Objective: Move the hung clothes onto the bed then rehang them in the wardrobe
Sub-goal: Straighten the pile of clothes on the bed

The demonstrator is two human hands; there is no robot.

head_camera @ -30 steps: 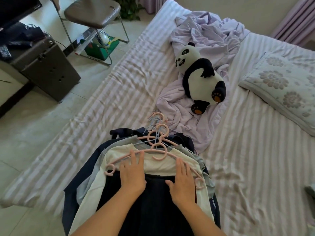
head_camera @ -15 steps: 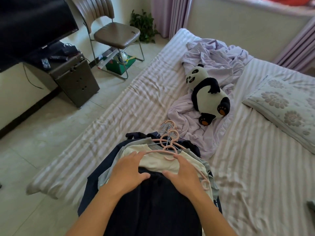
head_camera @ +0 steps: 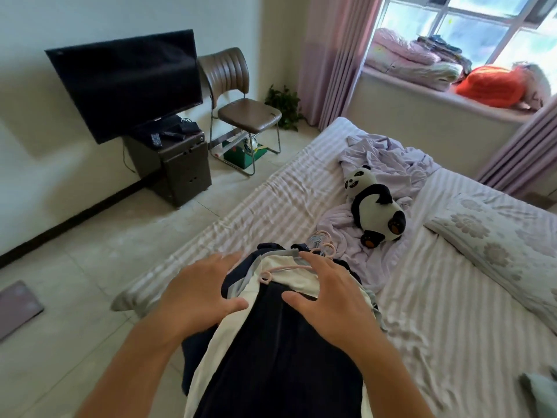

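head view. landmark: the bed [head_camera: 452, 312], mattress in a lilac-and-white striped sheet, creased, filling the right half.

- pile of clothes [head_camera: 271, 342]: on the bed's near left edge, hanging partly over it. layered, soft fabric: dark navy piece on top, cream piece under it, grey and navy edges showing at the left. all still on hangers.
- hangers [head_camera: 319, 245]: thin pink plastic with curled ends, hooks bunched at the far end of the pile, pointing toward mid-bed; one pale wire-like hook among them.
- left hand [head_camera: 202, 294]: over the pile's left shoulder, fingers spread and straight, grasping nothing; contact with the cloth cannot be told.
- right hand [head_camera: 328, 300]: over the cream piece and the pink hanger bar, fingers spread, released, thumb toward the dark piece. it hides part of the hanger.
- plush panda [head_camera: 373, 209]: black and white, rounded, lying mid-bed just beyond the hanger hooks, on a crumpled lilac sheet [head_camera: 388, 164].
- pillow [head_camera: 500, 245]: pale, floral print, at the bed's right side.
- chair [head_camera: 241, 113]: brown padded seat, ribbed back, metal frame, on the floor left of the bed's far end; a green box under it.
- television [head_camera: 126, 82]: flat black screen, on the wall left of the bed, above a dark cabinet [head_camera: 171, 167].
- window sill [head_camera: 452, 95]: beyond the bed, carrying folded bedding; lilac curtains either side.
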